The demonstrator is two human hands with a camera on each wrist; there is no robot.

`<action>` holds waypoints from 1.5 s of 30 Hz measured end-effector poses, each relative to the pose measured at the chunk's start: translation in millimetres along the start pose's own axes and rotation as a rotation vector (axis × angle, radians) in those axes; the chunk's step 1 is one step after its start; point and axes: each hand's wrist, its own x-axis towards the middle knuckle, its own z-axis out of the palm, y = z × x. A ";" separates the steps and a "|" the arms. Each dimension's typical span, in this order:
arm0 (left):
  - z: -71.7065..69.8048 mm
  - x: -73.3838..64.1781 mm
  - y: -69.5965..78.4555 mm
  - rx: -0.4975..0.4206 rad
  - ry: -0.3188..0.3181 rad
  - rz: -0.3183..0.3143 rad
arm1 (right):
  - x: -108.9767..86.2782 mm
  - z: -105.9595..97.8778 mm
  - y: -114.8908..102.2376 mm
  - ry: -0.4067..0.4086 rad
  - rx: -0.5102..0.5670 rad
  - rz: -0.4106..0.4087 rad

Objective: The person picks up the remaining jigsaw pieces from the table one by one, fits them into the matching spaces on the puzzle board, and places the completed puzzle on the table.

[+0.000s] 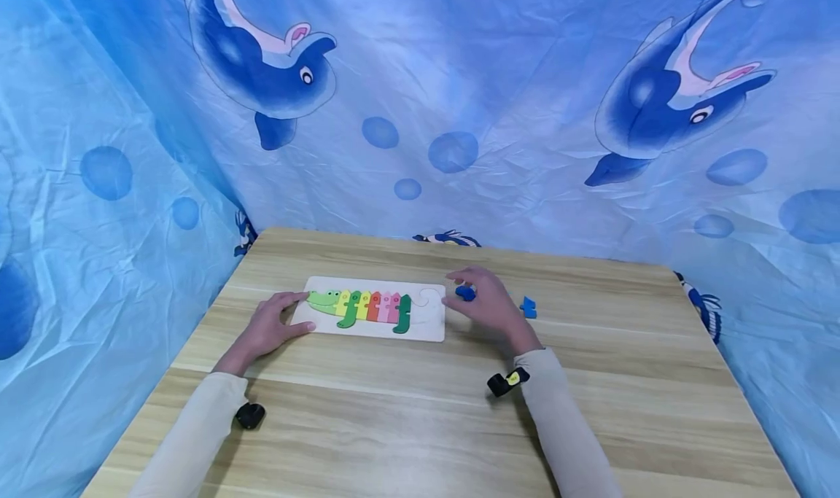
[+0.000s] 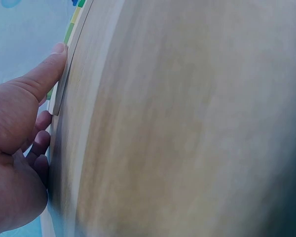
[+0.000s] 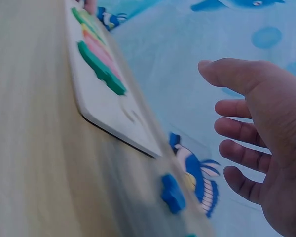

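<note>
A wooden crocodile puzzle board (image 1: 367, 332) lies on the table, with a green head, several coloured body pieces and a dark green leg piece (image 1: 403, 314) in it. At its right end the curled tail outline (image 1: 429, 297) shows bare board. My left hand (image 1: 267, 327) holds the board's left end between thumb and fingers; the thumb (image 2: 54, 66) lies along the near edge. Just right of the board, my right hand (image 1: 487, 301) hovers with fingers spread around a blue puzzle piece (image 3: 172, 193), not touching it. Further right lies another blue piece (image 1: 528, 308).
The wood-grain table (image 1: 394, 418) extends around the board on all sides. A blue sea-themed cloth (image 1: 512, 192) with dolphins hangs behind it and at both sides. Each wrist carries a black camera (image 1: 507, 382).
</note>
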 end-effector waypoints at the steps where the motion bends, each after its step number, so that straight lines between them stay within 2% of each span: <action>1: -0.6 -0.3 0.3 -0.001 0.003 0.002 | -1.3 -3.7 1.8 0.011 -0.001 0.001; 7: -2.3 0.1 -1.0 0.001 0.017 0.020 | -13.3 -27.1 13.3 0.051 -0.005 0.006; 11: -1.6 0.8 -4.7 0.008 0.008 0.008 | -24.4 -39.6 25.5 0.064 -0.023 0.021; 23: 0.1 -2.0 -4.6 0.004 0.000 -0.005 | -66.6 -65.9 69.2 0.158 -0.026 0.074; 34: -0.8 -1.4 -4.8 0.008 -0.005 -0.014 | -92.5 -82.5 98.4 0.106 -0.072 0.103; 45: -1.5 -0.9 -1.7 0.010 -0.012 -0.011 | -93.9 -83.0 107.4 0.091 -0.126 0.122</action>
